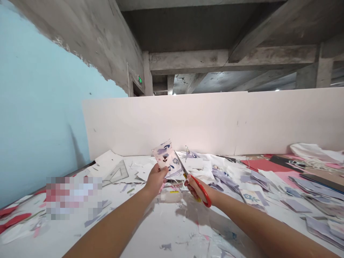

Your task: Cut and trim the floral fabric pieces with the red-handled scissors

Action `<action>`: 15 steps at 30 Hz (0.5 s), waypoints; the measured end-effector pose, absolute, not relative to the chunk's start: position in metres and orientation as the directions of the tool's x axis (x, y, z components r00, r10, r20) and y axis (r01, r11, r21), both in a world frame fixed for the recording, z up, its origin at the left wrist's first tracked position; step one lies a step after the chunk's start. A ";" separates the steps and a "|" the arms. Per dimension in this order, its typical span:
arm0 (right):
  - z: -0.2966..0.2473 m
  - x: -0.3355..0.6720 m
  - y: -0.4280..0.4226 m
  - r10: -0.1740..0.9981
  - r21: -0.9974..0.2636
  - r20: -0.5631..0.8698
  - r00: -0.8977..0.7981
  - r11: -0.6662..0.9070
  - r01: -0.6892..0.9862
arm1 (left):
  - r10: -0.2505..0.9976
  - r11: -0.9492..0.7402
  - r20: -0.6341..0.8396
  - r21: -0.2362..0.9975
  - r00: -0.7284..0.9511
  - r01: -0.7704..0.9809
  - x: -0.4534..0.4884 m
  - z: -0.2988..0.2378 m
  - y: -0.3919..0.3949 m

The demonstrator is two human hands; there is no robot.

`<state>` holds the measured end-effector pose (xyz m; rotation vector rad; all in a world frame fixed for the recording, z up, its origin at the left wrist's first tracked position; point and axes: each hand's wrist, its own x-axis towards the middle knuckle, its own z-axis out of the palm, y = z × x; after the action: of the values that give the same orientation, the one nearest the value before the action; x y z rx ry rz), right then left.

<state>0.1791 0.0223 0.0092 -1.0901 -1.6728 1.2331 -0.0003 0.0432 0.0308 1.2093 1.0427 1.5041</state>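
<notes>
In my left hand (pixel 156 181) is a piece of pale floral fabric (pixel 166 157), printed with purple and dark blue leaves and flowers. The thumb lies over its lower edge, and the fingers behind are mostly hidden. My right hand (pixel 195 186) is closed round scissors with red handles (pixel 202 191). Their metal blades (pixel 179 161) point up and left, close along the fabric's right edge. Whether the blades touch the cloth I cannot tell. Below the hands, a clear bottle-like object with a yellow mark (pixel 172 196) lies on the white table (pixel 150 233).
A clear set square (pixel 118 173) rests on papers at the left. Fabric scraps (pixel 225 179), red sheets (pixel 259 166) and purple pieces (pixel 295 205) spread over the right side. White cord (pixel 306 165) lies far right. A pale partition (pixel 188 123) stands behind the table.
</notes>
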 end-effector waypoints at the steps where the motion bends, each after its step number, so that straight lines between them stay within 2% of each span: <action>1: 0.010 0.179 0.022 0.940 -0.968 0.100 -0.328 0.168 0.187 | 0.972 -0.225 0.213 0.965 -0.098 -0.135 0.000 0.031 0.043; 15: 0.001 0.176 0.029 0.961 -0.954 0.173 -0.214 0.217 0.207 | 0.966 -0.255 0.257 0.956 -0.005 -0.148 -0.002 0.017 0.055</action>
<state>0.1763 0.0290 0.0005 -1.1229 -1.6115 1.0785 -0.0020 0.0547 0.0172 1.2884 0.9537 1.4521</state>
